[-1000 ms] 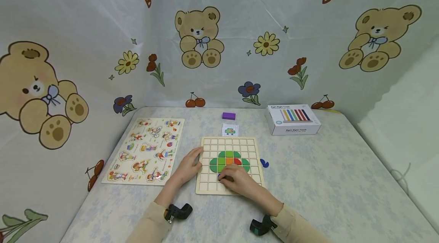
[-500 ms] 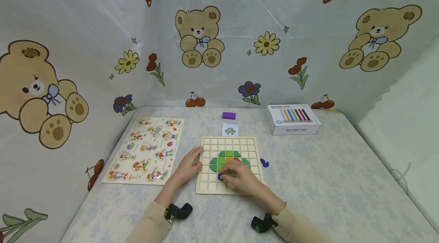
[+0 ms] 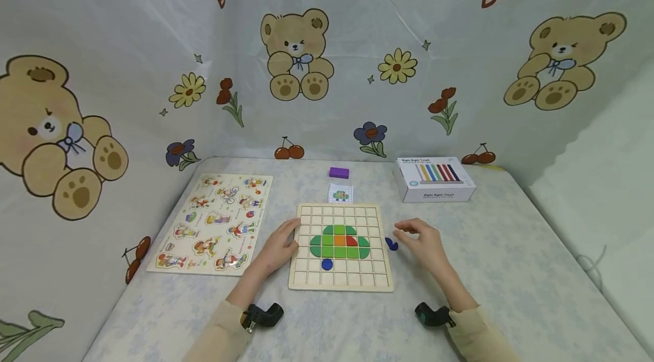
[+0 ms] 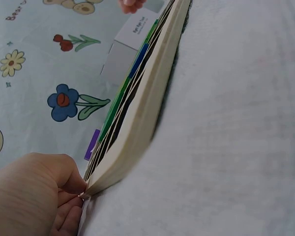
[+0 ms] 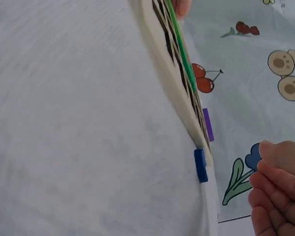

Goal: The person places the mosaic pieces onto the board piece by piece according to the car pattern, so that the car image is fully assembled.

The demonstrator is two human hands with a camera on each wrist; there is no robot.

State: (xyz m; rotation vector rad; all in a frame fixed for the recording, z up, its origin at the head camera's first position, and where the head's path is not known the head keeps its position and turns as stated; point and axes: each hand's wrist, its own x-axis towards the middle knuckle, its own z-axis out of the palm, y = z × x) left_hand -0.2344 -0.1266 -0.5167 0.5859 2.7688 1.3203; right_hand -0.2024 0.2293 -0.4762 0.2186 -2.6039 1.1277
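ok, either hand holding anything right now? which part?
Left hand rests on the left edge of the wooden grid board, steadying it. Right hand holds nothing, hovering beside the loose blue piece.

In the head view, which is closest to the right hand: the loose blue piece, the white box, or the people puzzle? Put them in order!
From the right hand:
1. Loose blue piece, just left of its fingers.
2. White box, at the table's back.
3. People puzzle, far left.
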